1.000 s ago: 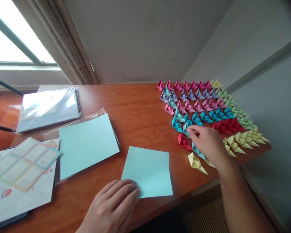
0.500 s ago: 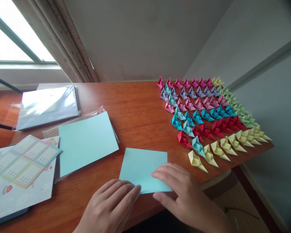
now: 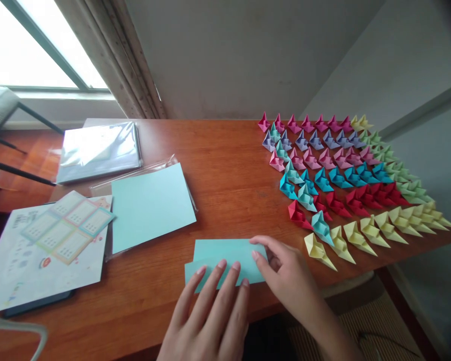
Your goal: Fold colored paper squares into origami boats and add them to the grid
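Note:
A light aqua sheet of paper [image 3: 229, 245] lies near the table's front edge, with its near part doubled over in a fold that sits a little askew to the left. My left hand [image 3: 212, 311] rests on the folded part, its fingers outstretched and slightly spread. At the paper's right end, my right hand [image 3: 285, 265] grips the sheet with bent thumb and index finger; its other fingers curl underneath, partly hidden. To the right stand rows of folded paper boats, among them a pale yellow boat [image 3: 317, 250] and an aqua boat [image 3: 321, 226] close to my right hand.
A stack of aqua paper [image 3: 154, 205] lies on a clear plastic sleeve to the left. Beyond it is a shiny wrapped pack [image 3: 97, 150]. Printed cards [image 3: 69, 225] overlap a white printed sheet [image 3: 33, 271] farther left. A chair [image 3: 2, 108] stands past the table's left end.
The near part of the aqua paper is now folded over. My left hand has moved right and stretched out over it, and my right hand has shifted to its right end. The view has swung left.

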### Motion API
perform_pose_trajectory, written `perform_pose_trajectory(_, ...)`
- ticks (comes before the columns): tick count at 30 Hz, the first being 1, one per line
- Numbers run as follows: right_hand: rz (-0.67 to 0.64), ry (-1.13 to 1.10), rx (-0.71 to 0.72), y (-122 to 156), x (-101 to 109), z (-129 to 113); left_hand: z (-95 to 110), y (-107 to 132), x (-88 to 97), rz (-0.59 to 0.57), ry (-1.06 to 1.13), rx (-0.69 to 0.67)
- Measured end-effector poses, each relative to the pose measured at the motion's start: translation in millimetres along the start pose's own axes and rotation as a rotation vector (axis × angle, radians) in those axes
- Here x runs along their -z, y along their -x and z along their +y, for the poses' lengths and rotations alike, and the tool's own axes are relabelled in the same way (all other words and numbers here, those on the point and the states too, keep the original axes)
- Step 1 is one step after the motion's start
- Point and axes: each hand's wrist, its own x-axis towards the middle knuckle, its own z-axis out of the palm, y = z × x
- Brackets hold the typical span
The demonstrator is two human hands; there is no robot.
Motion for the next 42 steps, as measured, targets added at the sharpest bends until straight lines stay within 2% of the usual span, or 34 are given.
perform_pose_trajectory(1, 0.021, 0.029, 0.020, -0.5, -0.2, 0.3, 3.8, 0.3, -5.3, -0.013, -0.012, 0.051)
perform_pose_trajectory(4, 0.075, 0.120, 0.072, 0.8, -1.5, 2.8, 7.7, -0.7, -19.1, -0.057, -0.018, 0.065)
perform_pose_trajectory(9, 0.171, 0.321, 0.147, 7.1, -0.1, 9.7, 3.8, -1.7, -24.6, -0.110, -0.008, 0.045)
perform_pose_trajectory(13, 0.071, 0.426, 0.199, 5.4, 7.0, 11.3, 2.9, -1.2, -25.9, -0.160, -0.006, 0.068)
perform_pose_trajectory(16, 0.001, 0.455, 0.215, -0.9, 12.5, 8.4, 1.9, -2.2, -27.5, -0.134, -0.019, 0.055)
perform_pose_trajectory(22, -0.109, 0.379, 0.210, -8.6, 16.0, 0.3, -3.2, -6.5, -20.7, -0.180, -0.029, 0.014)
perform_pose_trajectory(28, -0.028, 0.082, 0.019, -3.0, 13.3, 6.6, -8.1, -12.3, -10.0, -0.139, 0.056, 0.061)
perform_pose_trajectory(32, -0.060, -0.055, 0.010, -0.7, 19.8, 9.3, -22.2, -13.6, -2.5, -0.012, 0.185, 0.180)
perform_pose_trajectory(34, -0.078, -0.087, 0.041, 0.6, 25.1, 8.5, -32.5, -12.9, -0.1, 0.105, 0.192, 0.344)
perform_pose_trajectory(36, -0.066, -0.104, 0.071, 1.8, 29.9, 7.7, -42.5, -12.0, 1.4, 0.163, 0.264, 0.510)
perform_pose_trajectory(38, -0.066, -0.115, 0.110, 2.6, 33.7, 7.5, -50.5, -11.2, 2.5, 0.130, 0.473, 0.606)
perform_pose_trajectory(40, -0.084, -0.137, 0.155, 2.5, 36.7, 7.6, -56.1, -10.9, 3.7, 0.061, 0.676, 0.631)
perform_pose_trajectory(42, -0.094, -0.175, 0.192, 1.8, 39.2, 7.4, -59.9, -11.1, 4.9, 0.027, 0.788, 0.640)
